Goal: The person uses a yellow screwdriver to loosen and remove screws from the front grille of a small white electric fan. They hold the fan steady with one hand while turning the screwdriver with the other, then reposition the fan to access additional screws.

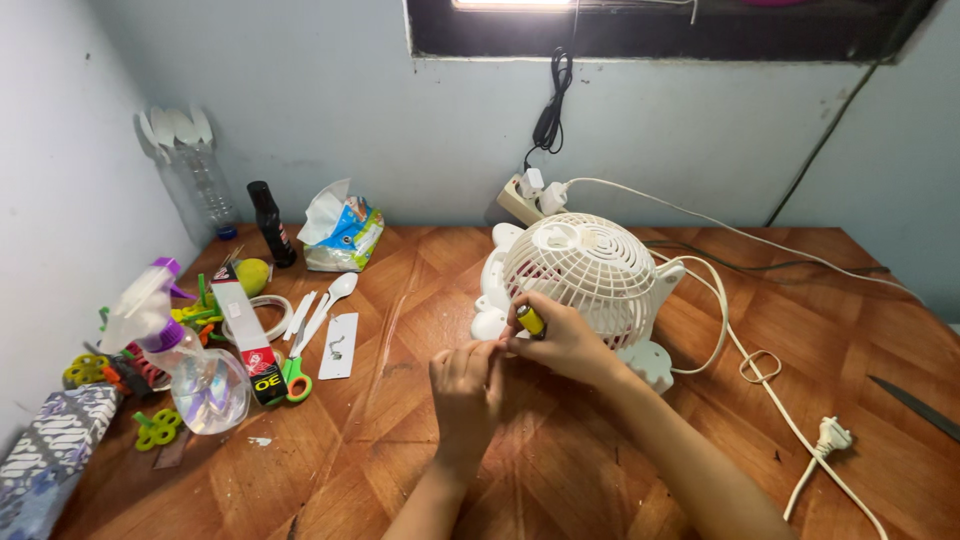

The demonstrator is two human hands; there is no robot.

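Two bare hands meet at the middle of the brown wooden table (420, 300), just in front of a small white plastic desk fan (585, 275) lying with its round grille tilted up. The right hand (565, 340) has its fingers wrapped around a short yellow-handled tool (530, 320), whose tip points up against the fan's grille. The left hand (465, 385) touches the right one at the fingertips; its fingers are curled together, pinched on something too small to make out.

Beyond the right fingers, past the fan, a white power cord (745, 350) loops across the table to a white plug (832, 436). Left of the left fingers lie a flat white rectangular card (340, 345), a white plastic spoon (335, 295), scissors with orange and green handles (293, 378), and a long narrow box with a red and black label (248, 335). Further left stands a clear spray bottle with a purple trigger (190, 365). Beyond these, against the wall, sit a crumpled blue and white tissue packet (340, 230) and a small dark bottle (270, 222).
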